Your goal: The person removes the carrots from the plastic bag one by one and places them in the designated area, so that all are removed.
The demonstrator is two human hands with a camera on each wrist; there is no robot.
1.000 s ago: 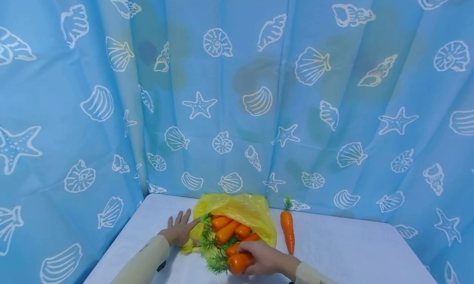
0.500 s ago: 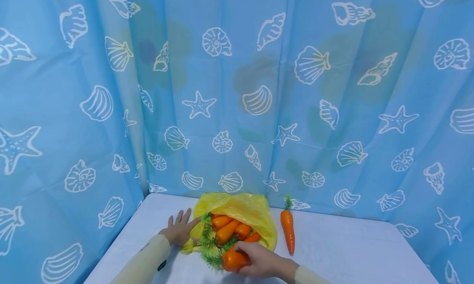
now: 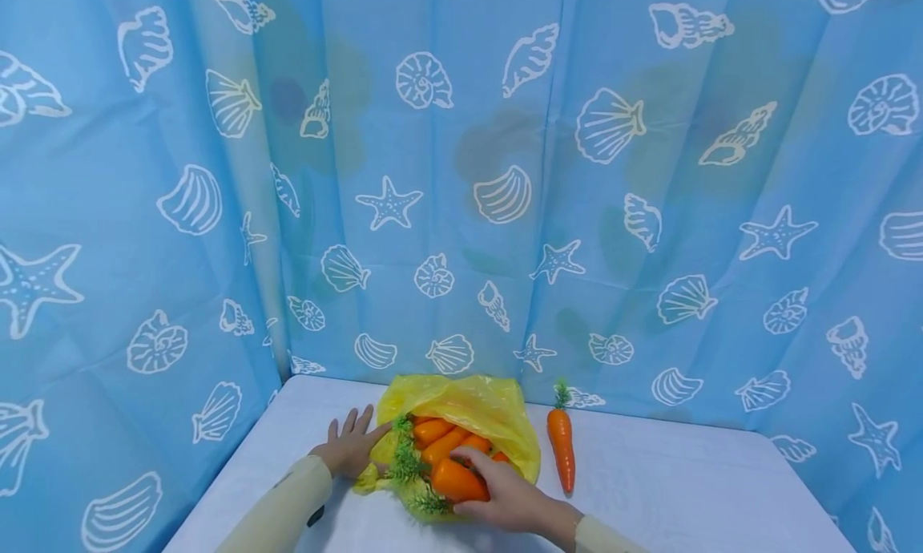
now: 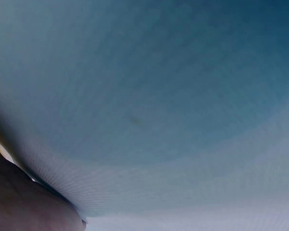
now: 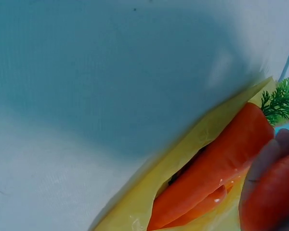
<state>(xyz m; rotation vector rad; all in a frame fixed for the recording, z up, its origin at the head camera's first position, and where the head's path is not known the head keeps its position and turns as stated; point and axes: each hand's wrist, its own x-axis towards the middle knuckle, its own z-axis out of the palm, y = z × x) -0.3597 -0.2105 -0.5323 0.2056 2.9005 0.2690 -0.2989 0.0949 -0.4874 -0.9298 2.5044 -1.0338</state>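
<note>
A yellow plastic bag [image 3: 497,397] lies on the table with its mouth toward me. Several orange carrots with feathery green tops are inside, their thick ends showing at the mouth. My right hand [image 3: 508,497] grips a carrot [image 3: 456,481] by its thick end at the bag's mouth, thumb above and fingers below. In the right wrist view, another carrot [image 5: 216,163] lies in the bag beside that hand. My left hand [image 3: 349,447] rests with fingers spread at the bag's left edge, its thumb over the plastic. The left wrist view shows mostly tabletop and part of the hand.
One more carrot [image 3: 561,449] lies on the white table [image 3: 671,481] to the right of the bag, its green top toward the back. A blue curtain [image 3: 461,216] with white shell prints stands behind the table and along its left side.
My right hand has moved the gripped carrot forward, from in front of the bag's mouth to over the carrots there. The left hand and the carrot on the right have stayed put.
</note>
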